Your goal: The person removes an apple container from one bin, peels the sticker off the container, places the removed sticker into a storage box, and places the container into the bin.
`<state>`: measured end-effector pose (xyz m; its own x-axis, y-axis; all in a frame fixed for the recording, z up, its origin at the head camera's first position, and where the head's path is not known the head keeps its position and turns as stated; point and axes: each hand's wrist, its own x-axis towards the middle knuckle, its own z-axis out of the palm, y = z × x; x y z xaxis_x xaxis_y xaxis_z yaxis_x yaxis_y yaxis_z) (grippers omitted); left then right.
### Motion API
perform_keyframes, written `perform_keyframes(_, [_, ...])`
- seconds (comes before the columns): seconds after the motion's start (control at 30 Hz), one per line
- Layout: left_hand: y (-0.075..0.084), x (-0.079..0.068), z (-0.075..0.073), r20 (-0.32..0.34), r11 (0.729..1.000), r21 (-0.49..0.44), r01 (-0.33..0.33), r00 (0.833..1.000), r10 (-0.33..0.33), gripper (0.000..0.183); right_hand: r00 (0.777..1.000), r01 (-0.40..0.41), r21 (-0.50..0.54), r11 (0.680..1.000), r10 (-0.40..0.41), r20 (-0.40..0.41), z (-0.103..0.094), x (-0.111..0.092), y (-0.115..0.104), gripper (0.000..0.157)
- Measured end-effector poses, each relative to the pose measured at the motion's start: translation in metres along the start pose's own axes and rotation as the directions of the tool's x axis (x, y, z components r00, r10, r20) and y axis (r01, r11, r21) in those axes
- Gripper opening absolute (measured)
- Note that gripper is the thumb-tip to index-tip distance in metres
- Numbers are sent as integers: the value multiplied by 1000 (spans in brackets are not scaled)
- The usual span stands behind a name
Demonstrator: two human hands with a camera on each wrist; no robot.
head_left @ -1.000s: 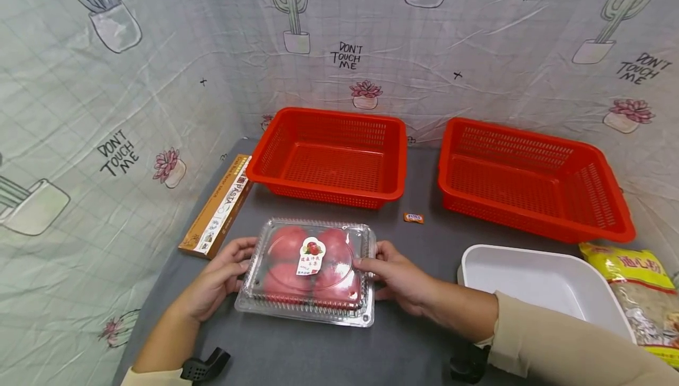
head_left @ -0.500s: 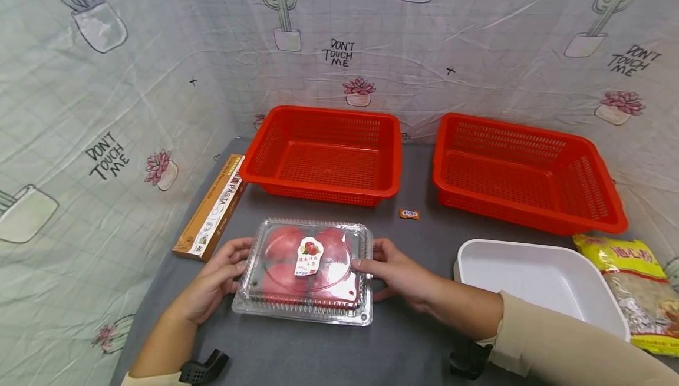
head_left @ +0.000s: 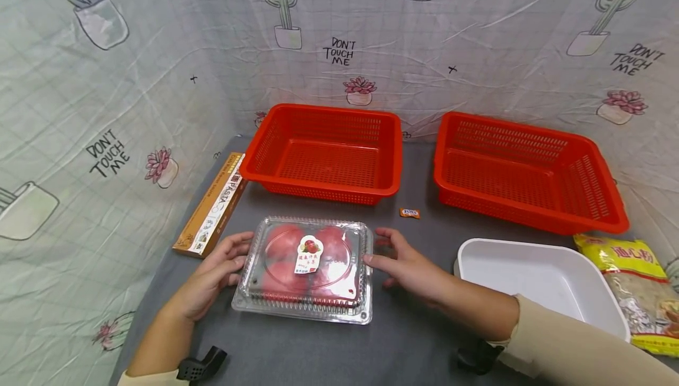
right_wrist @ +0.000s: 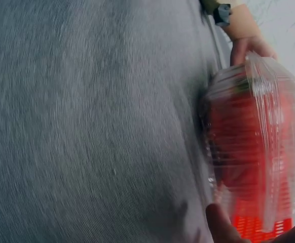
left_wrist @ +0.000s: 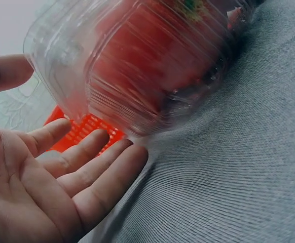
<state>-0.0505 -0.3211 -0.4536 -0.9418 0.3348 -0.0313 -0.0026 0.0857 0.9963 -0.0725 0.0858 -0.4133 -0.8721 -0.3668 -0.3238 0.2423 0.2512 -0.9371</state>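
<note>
A clear plastic clamshell box of large red round fruits lies on the grey table in the head view, with a white fruit label on its lid. My left hand is at the box's left side, fingers spread and relaxed. In the left wrist view, its thumb is right by the lid's edge; whether it touches, I cannot tell. My right hand stays just off the right side, thumb pointing at the rim and holding nothing. The fruits look blurred in the right wrist view.
Two red baskets stand along the back. At left is a pasta box; a small orange packet lies between the baskets. A white tray and a bag of pasta are at right.
My right hand has let go of the box's right edge and moved slightly to the right. The left hand's fingers have eased off the left side. The box has stayed in place.
</note>
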Motion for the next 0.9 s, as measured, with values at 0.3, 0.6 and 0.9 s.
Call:
perform_keyframes(0.3, [15, 4, 8, -54, 968, 219, -125, 989, 140, 57, 951, 265, -476, 839, -309, -14, -6, -6, -8, 84])
perform_keyframes(0.6, [25, 7, 18, -56, 837, 507, -206, 961, 270, 67, 858, 424, -687, 590, -506, 96, -4, -5, -27, 83])
perform_keyframes(0.9, [21, 8, 21, -47, 802, 566, -192, 963, 264, 69, 770, 561, -743, 365, -559, 307, 4, 0, -41, 70])
